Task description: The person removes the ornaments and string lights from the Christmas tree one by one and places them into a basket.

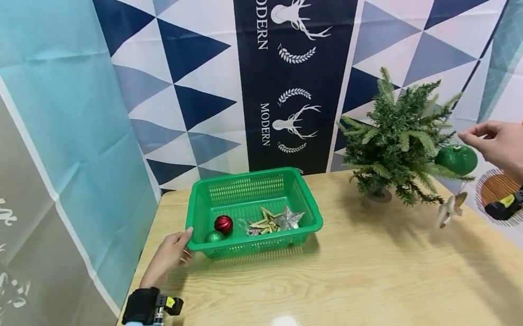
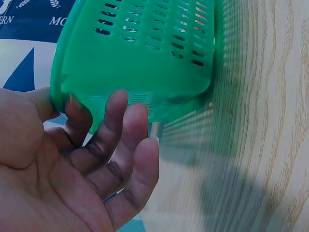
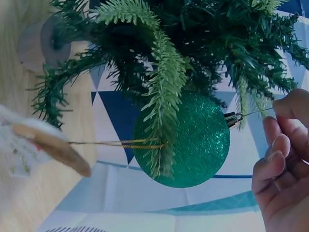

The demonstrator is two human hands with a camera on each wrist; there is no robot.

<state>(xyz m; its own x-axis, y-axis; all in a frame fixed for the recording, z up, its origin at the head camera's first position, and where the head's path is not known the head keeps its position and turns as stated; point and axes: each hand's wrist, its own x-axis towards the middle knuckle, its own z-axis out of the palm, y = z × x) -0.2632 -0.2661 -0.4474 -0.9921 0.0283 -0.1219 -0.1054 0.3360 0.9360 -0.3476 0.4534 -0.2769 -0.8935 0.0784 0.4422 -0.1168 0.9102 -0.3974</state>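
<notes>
At the right, my right hand (image 1: 506,148) pinches the thin hanging string of a glittery green Christmas ball (image 1: 456,159). The ball hangs beside the outer branches of a small artificial Christmas tree (image 1: 397,138); in the right wrist view a light green sprig (image 3: 166,82) crosses in front of the ball (image 3: 203,145). From that sprig a wooden ornament (image 3: 53,147) dangles on a gold cord. My left hand (image 1: 170,253) holds the near left corner of a green plastic basket (image 1: 251,246), thumb and index finger at its rim, the other fingers (image 2: 140,164) loosely bent below.
Inside the basket lie a red ball (image 1: 223,224), a smaller green ball (image 1: 214,236), a gold star (image 1: 266,221) and a silver star (image 1: 289,218). The tree's round base (image 1: 379,194) stands on the wooden table (image 1: 303,286). A patterned cloth (image 1: 205,84) hangs behind.
</notes>
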